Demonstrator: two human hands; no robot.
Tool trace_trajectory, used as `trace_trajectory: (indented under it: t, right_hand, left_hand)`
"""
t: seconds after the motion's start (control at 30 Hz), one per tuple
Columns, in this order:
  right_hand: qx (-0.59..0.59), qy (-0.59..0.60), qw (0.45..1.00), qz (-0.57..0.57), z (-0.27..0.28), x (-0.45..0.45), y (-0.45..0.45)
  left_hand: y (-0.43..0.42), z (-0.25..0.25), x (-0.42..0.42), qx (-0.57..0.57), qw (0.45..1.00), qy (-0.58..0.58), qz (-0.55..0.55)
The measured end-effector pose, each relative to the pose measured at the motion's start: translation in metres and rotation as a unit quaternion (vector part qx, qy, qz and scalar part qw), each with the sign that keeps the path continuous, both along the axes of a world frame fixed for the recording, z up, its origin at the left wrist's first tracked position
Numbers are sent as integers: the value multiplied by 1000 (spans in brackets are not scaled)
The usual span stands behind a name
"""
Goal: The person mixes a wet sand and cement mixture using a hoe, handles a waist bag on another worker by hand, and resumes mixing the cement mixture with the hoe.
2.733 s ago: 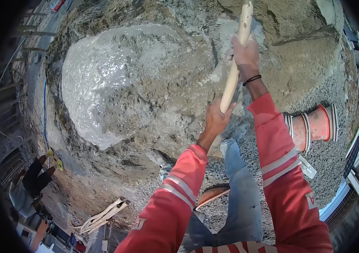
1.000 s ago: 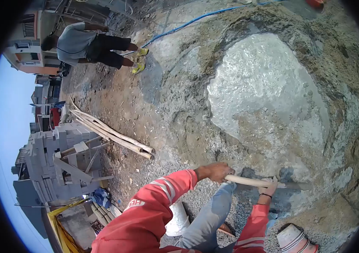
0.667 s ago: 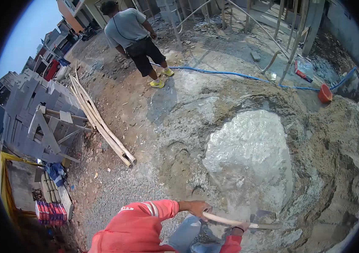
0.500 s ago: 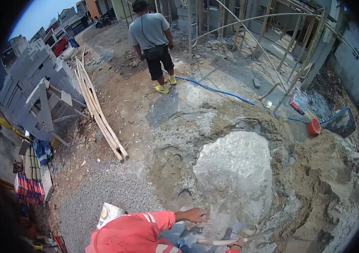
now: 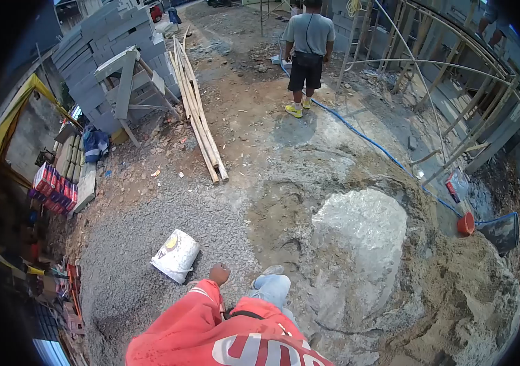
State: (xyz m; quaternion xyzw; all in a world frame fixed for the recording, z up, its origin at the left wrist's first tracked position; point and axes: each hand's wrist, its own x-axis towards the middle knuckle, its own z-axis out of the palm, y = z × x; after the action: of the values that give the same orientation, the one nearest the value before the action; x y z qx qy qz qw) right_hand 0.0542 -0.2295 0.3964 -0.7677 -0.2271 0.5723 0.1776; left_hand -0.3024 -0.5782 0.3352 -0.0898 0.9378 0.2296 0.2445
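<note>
My left hand (image 5: pixel 219 274) hangs low at the end of a red sleeve, its fingers curled in and nothing visible in them. Just left of it, apart from the hand, a white bucket (image 5: pixel 176 256) lies tilted on the gravel (image 5: pixel 132 244). My right hand is out of view. Below, my jeans leg and shoe (image 5: pixel 274 269) stand at the edge of the gravel. To the right spreads a patch of wet grey mortar (image 5: pixel 364 238) ringed by sand (image 5: pixel 467 274).
Bamboo poles (image 5: pixel 198 116) lie ahead, near stacked grey blocks (image 5: pixel 110 55) and a wooden trestle (image 5: pixel 127 85). A person in a grey shirt (image 5: pixel 310 36) stands with their back to me. A blue hose (image 5: pixel 364 135) runs right toward a red bucket (image 5: pixel 465 224).
My view has swung left and I am more upright. My left hand has moved left from above the mortar's edge and its fingers have curled. My right hand and the wooden handle it held have left view.
</note>
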Motion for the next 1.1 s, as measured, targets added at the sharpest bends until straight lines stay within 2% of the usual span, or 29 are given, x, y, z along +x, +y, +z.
trace_trajectory:
  t: [0.03,0.07,0.1,0.13,0.2,0.23,0.27,0.3,0.33,0.4,0.47,0.5,0.53,0.6,0.67,0.77,0.8,0.83,0.9,1.0,1.1]
  right_hand:
    - [-1,3,1000,22,2,-8,0]
    - [-4,5,999,43,3,-16,-1]
    - [-9,7,998,63,3,-25,-1]
    - [-13,7,996,84,1,-32,-1]
    - [-22,4,992,121,-1,-46,-1]
    - [-27,1,990,140,-2,-53,-1]
    - [-32,-1,987,159,-5,-60,-1]
    - [-36,-4,984,175,-6,-65,-2]
    - [-40,-9,980,195,-8,-67,-3]
    - [-50,-20,971,231,-13,-69,-6]
    - [-60,-36,960,273,-18,-62,-12]
    - [-66,-47,954,288,-22,-54,-17]
    - [-71,-59,948,304,-25,-50,-21]
    - [-86,-76,940,323,-27,-48,-33]
    - [-104,-93,931,338,-34,-48,-45]
    - [-142,-118,917,355,-56,-44,-67]
    - [-155,-124,912,359,-75,-37,-74]
    - [-169,-128,910,357,-101,-26,-78]
    - [-178,-129,911,349,-138,-23,-86]
    - [-119,-161,906,374,-9,-154,-85]
    - [-180,-123,905,367,-44,-172,-86]
  left_hand:
    - [-32,-1,4,3,1000,2,12]
    - [-60,3,2,-5,989,-22,-147]
    - [-76,7,4,-14,952,-44,-302]
    - [-85,10,10,-13,955,-39,-295]
    - [-102,16,24,-178,844,14,-505]
    - [-100,23,31,-178,848,17,-499]
    - [-93,28,42,-92,956,-41,-277]
    - [-90,29,51,1,995,-97,-37]
    - [-95,19,59,0,994,-100,-34]
    - [-106,-9,74,4,960,16,-280]
    - [-121,-67,78,-25,941,-44,-334]
    - [-106,-30,70,45,967,-107,-226]
    - [-82,33,59,110,976,-155,-105]
    - [-88,23,39,147,964,-208,-76]
    - [-96,2,12,183,962,-199,-40]
    - [-145,-112,-44,122,931,-32,-342]
    - [-135,-94,-73,122,962,-118,-216]
    - [-111,-61,-105,118,969,-201,-84]
    - [-67,-1,-159,68,994,-35,-73]
    - [-49,-38,-239,145,987,-26,-67]
    - [-15,-14,-302,174,981,-27,-78]
